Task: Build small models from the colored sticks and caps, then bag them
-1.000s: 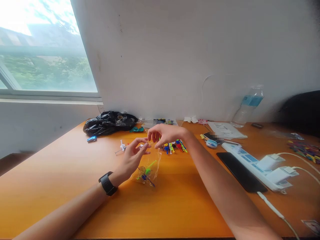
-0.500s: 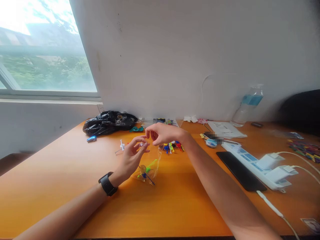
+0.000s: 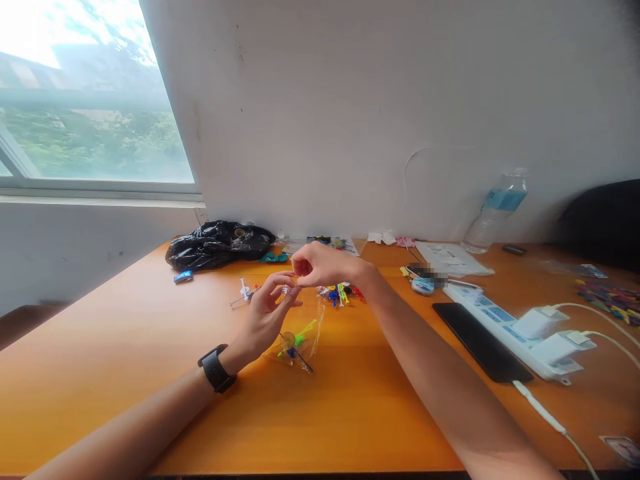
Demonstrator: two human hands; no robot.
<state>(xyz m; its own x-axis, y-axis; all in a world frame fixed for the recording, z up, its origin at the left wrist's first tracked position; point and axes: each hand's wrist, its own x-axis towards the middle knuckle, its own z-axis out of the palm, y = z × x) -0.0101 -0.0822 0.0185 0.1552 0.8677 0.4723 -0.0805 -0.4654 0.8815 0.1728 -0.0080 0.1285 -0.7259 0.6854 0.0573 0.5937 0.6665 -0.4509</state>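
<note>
A clear plastic bag [image 3: 316, 337] hangs above the table, with green, blue and yellow plastic pieces in its lower part. Its top edge goes up between my hands and is partly hidden by them. My left hand [image 3: 267, 312], with a black watch on its wrist, pinches the bag near the top. My right hand [image 3: 323, 265] reaches over from the right, its fingertips pinched together at the bag's top edge, close against the left fingers. Behind my hands lies a pile of small coloured plastic pieces [image 3: 341, 295]. Left of them are white and grey pieces [image 3: 245, 291].
A black plastic bag [image 3: 215, 245] and a small blue packet [image 3: 183, 277] lie at the back left. On the right are a black phone [image 3: 480, 340], a power strip [image 3: 500, 323] with chargers and cables, a bottle [image 3: 495, 213] and a colourful heap [image 3: 610, 303].
My right fingers have closed together and come down slightly onto my left fingertips. The clear bag has swung a little to the right.
</note>
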